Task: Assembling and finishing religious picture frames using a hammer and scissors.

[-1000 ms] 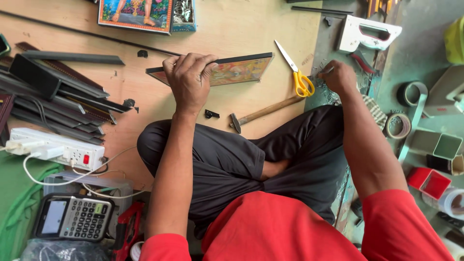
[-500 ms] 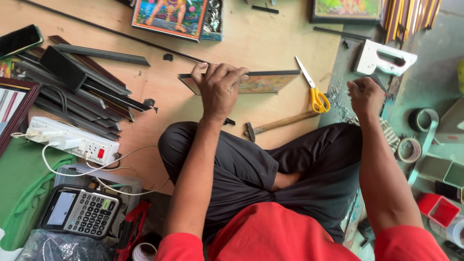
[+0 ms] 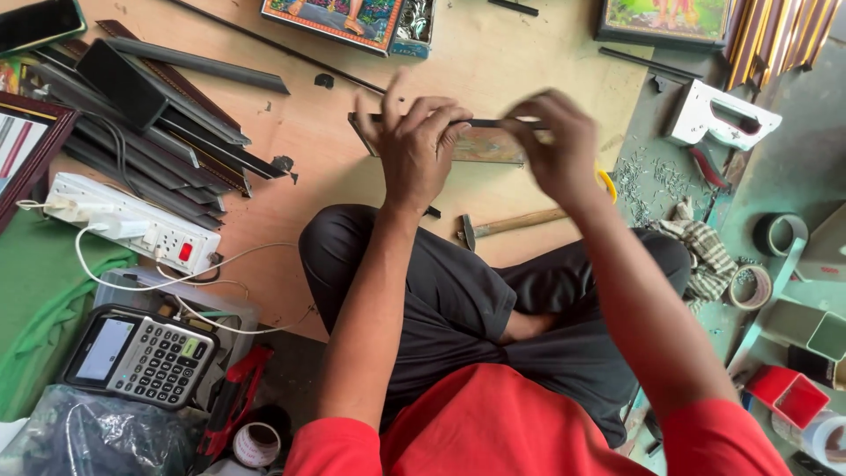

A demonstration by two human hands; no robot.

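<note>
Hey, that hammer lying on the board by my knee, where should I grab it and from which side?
Probably best by the wooden handle of the hammer, near its far end, coming from above with your right hand. The handle lies flat and bare on the board, while the metal head points toward your leg.

A crowded floor workshop seen from above: a pale plywood board (image 3: pixel 291 256) covers most of the floor, with grey-green floor (image 3: pixel 793 176) showing to the right. Dark frame mouldings (image 3: pixel 159 115) lie stacked at left beside a white power strip (image 3: pixel 132 225), a green cloth (image 3: pixel 35 300) and a desk calculator (image 3: pixel 141 355). Framed pictures (image 3: pixel 339 19) line the far edge. Rolls of tape (image 3: pixel 780 234) and a white staple gun (image 3: pixel 723 119) sit at right, in soft, even light.
</note>
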